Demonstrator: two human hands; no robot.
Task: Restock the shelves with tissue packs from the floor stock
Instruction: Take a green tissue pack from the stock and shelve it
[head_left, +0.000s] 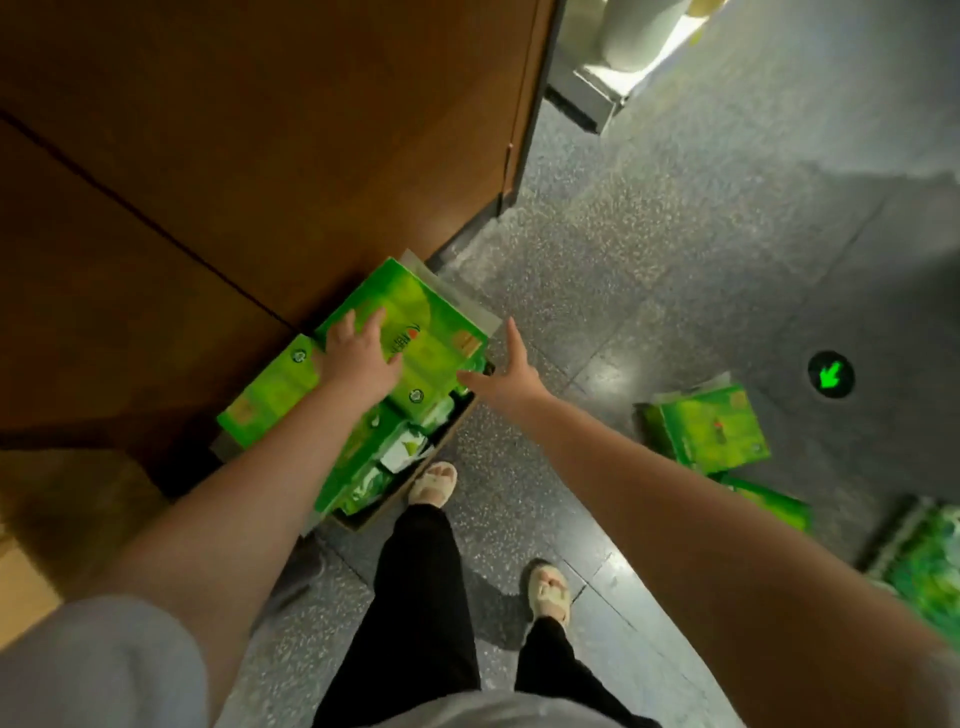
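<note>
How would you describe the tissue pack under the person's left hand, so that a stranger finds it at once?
Start at the brown wooden cabinet; a cardboard box full of green packs stands on the floor against its base. The top tissue pack lies flat across the box's far end, with the open left hand resting on it. Unlike the other packs, it lies uppermost, showing its whole broad face.

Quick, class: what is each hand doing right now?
Left hand: open, fingers resting flat on the top green tissue pack.
Right hand: open, fingers spread, holding nothing.
</note>
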